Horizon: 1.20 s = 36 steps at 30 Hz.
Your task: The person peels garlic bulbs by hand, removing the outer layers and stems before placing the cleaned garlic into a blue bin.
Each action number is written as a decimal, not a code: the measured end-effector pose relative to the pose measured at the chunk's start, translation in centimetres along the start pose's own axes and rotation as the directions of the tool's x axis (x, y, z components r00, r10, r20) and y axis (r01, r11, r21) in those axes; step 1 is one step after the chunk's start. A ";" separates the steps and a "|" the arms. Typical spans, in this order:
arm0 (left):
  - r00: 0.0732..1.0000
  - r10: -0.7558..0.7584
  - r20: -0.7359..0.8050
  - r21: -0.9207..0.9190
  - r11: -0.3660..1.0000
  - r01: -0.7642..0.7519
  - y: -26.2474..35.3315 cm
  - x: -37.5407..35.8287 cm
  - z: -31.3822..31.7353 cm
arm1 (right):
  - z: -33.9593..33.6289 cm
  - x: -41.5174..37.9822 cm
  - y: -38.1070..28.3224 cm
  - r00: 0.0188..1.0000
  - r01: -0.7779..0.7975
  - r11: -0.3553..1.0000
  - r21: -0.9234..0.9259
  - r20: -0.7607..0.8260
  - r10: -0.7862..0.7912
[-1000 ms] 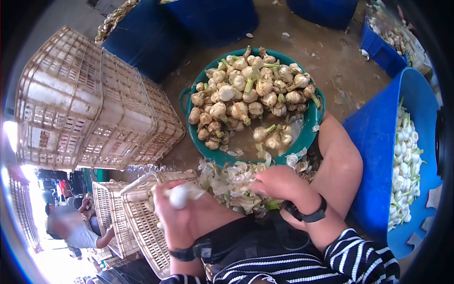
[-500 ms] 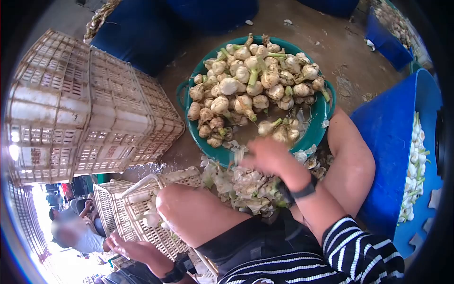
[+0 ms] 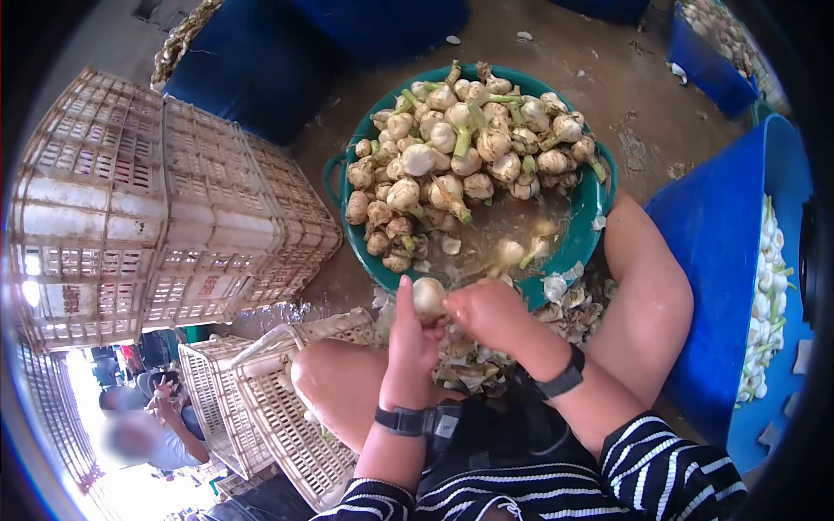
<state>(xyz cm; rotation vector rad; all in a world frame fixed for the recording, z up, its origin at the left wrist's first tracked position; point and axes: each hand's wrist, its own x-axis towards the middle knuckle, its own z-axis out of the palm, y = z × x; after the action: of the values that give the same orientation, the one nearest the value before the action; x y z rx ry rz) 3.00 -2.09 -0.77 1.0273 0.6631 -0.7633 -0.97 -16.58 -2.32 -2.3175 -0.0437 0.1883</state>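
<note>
My left hand is wrapped round a pale garlic bulb, held above the near rim of the tub. The fingers of my right hand are pressed together against the bulb's right side; whether they pinch anything is too small to tell. Beyond both hands stands a green round tub heaped with garlic bulbs, many brown-stained, some with green stems. Murky water shows in its near right part, with a few bulbs in it. Loose peeled skins lie below my hands, between my legs.
Stacked white crates stand at the left, with lower crates beside my knee. At the right a blue tub holds cleaned bulbs. More blue containers stand at the back. People sit at the lower left.
My left hand has moved from the lower left to the middle and now holds a bulb. My right hand has stopped blurring and meets it there. Some bulbs have shifted in the water.
</note>
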 end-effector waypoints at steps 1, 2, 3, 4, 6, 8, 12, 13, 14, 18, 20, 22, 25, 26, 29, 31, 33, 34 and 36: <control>0.995 0.100 -0.005 0.149 0.984 -0.099 -0.2 -0.2 -0.1 | -0.3 -0.7 -0.5 0.993 0.114 0.993 -0.010 -0.039 -0.115; 0.980 0.201 0.008 0.292 0.936 -0.194 -0.5 -0.3 -0.1 | -0.7 -1.3 -0.8 0.994 0.103 0.995 -0.014 -0.040 -0.103; 0.963 0.265 0.042 0.274 0.924 -0.266 -0.9 -0.6 0.0 | -1.0 -1.8 -1.2 0.998 0.067 0.998 0.017 -0.023 -0.066; 0.965 0.260 0.042 0.272 0.926 -0.262 -1.3 -0.9 -0.1 | -1.0 -2.2 -1.5 0.999 0.034 0.998 0.051 -0.002 -0.034; 0.967 0.241 0.081 0.272 0.928 -0.254 -1.4 -1.3 -0.4 | -0.2 -2.7 -1.2 0.999 0.046 0.999 -0.015 0.002 -0.046; 0.978 0.190 0.091 0.232 0.951 -0.206 -1.7 -1.6 -0.6 | 1.0 -2.6 -0.2 0.992 -0.004 0.976 0.219 -0.120 0.031; 0.952 0.218 0.213 0.108 0.963 -0.245 -1.7 -3.0 -0.1 | -0.7 -3.0 -0.8 0.787 -0.596 0.177 0.783 0.526 0.323; 0.900 0.315 0.300 0.162 0.913 -0.374 -1.7 -2.9 -0.3 | -1.5 -3.5 -1.2 0.811 -0.555 0.054 0.830 0.526 0.257; 0.898 0.317 0.304 0.166 0.911 -0.377 -1.2 -3.0 -0.5 | -1.9 -3.7 -1.5 0.835 -0.511 -0.075 0.856 0.516 0.190; 0.928 0.055 0.367 0.550 0.792 -0.265 1.8 -4.2 -1.1 | -0.1 -4.2 -0.8 0.992 -0.128 0.692 0.711 0.108 0.073; 0.868 0.123 0.482 0.851 0.169 -0.497 1.3 -5.3 0.0 | 0.0 -4.5 -1.1 0.984 0.018 0.799 0.600 -0.151 0.091; 0.728 0.189 0.659 0.752 -0.142 -0.644 0.6 -6.2 0.8 | 0.3 -3.7 0.3 0.972 -0.210 0.649 0.731 0.083 0.221; 0.636 0.243 0.733 0.680 -0.221 -0.699 -0.4 -6.9 0.8 | 0.9 -3.7 1.8 0.931 -0.360 0.428 0.829 0.291 0.220; 0.636 0.240 0.733 0.680 -0.222 -0.699 -0.5 -6.7 0.4 | 0.5 -3.8 1.6 0.959 -0.283 0.400 0.872 0.247 0.140; 0.674 0.416 0.611 0.754 -0.048 -0.655 -0.7 -6.7 0.2 | -1.5 -4.8 0.5 0.972 -0.158 0.774 0.613 0.236 0.011; 0.626 0.387 0.677 0.720 -0.171 -0.673 -0.5 -6.7 0.1 | -2.1 -5.0 -0.2 0.968 -0.150 0.854 0.498 0.248 0.025; 0.577 0.351 0.737 0.672 -0.294 -0.680 -0.5 -6.6 -0.2 | -1.1 -5.1 0.0 0.961 -0.239 0.726 0.644 0.266 0.081; 0.596 0.322 0.736 0.673 -0.253 -0.695 -0.4 -6.5 -0.4 | -0.7 -5.2 0.0 0.948 -0.313 0.562 0.765 0.291 0.132; 0.614 0.291 0.734 0.676 -0.213 -0.706 -0.3 -6.7 -0.2 | -0.9 -5.5 -0.2 0.974 -0.206 0.698 0.686 0.212 0.079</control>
<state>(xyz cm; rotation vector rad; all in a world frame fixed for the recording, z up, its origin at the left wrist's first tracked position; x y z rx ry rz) -1.14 -0.44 4.25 2.2241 -0.9327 -0.4662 -6.23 -17.62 -0.92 -1.5193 0.1122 0.4038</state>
